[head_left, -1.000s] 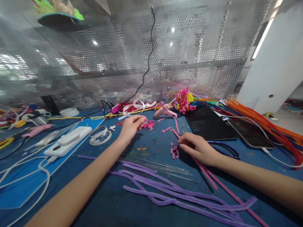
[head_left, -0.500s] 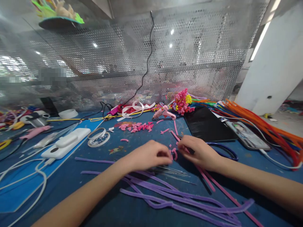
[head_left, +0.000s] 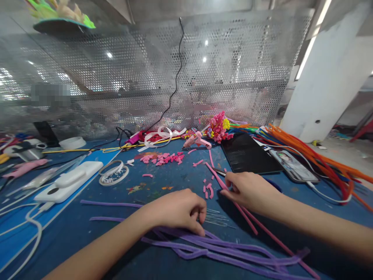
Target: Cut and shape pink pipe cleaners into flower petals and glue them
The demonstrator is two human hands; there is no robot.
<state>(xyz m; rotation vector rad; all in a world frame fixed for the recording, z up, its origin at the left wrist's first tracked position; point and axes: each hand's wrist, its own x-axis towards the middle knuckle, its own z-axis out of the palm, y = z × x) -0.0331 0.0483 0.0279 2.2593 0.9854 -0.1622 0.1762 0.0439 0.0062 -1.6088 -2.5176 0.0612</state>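
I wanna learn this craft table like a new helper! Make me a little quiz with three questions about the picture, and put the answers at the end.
1. True or false: the pink glue gun lies farther back than the purple strips.

2. Pick one: what colour is the strip closest to the right hand?
A) orange
B) pink
C) green

3. Fill in the blank: the phone lies to the ____ of the flat black panel.

Key: 1. True. 2. B, pink. 3. Right.
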